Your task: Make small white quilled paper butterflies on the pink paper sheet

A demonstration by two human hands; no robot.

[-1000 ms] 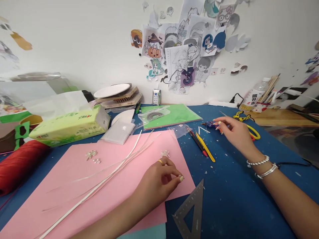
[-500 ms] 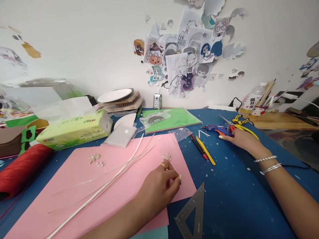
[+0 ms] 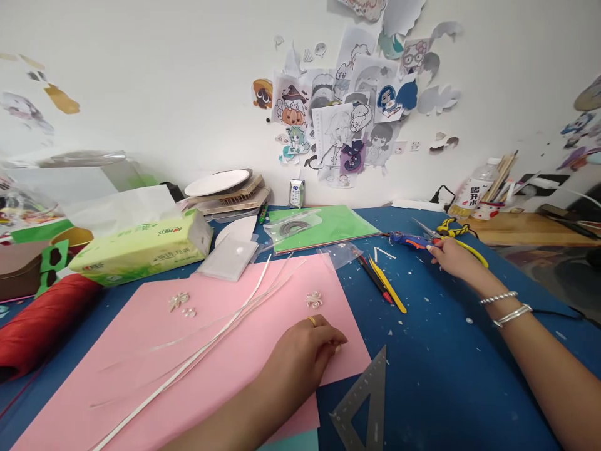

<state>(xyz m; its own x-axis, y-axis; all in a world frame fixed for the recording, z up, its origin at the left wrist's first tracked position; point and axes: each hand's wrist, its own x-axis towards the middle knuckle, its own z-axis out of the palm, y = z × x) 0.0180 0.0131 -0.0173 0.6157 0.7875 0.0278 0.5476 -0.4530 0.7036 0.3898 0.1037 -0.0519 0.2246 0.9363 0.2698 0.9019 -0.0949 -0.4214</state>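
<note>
Cartoon cut-outs (image 3: 338, 134) overlap on the white wall (image 3: 164, 81) at the upper centre of the frame. At left, a red thread spool (image 3: 47, 322) lies beside a yellow-green tissue pack (image 3: 145, 254). A white disc (image 3: 218, 182) tops a stack (image 3: 230, 204) left of centre; at right, a labelled plastic bottle (image 3: 471, 193) stands beside wooden sticks (image 3: 504, 173).
</note>
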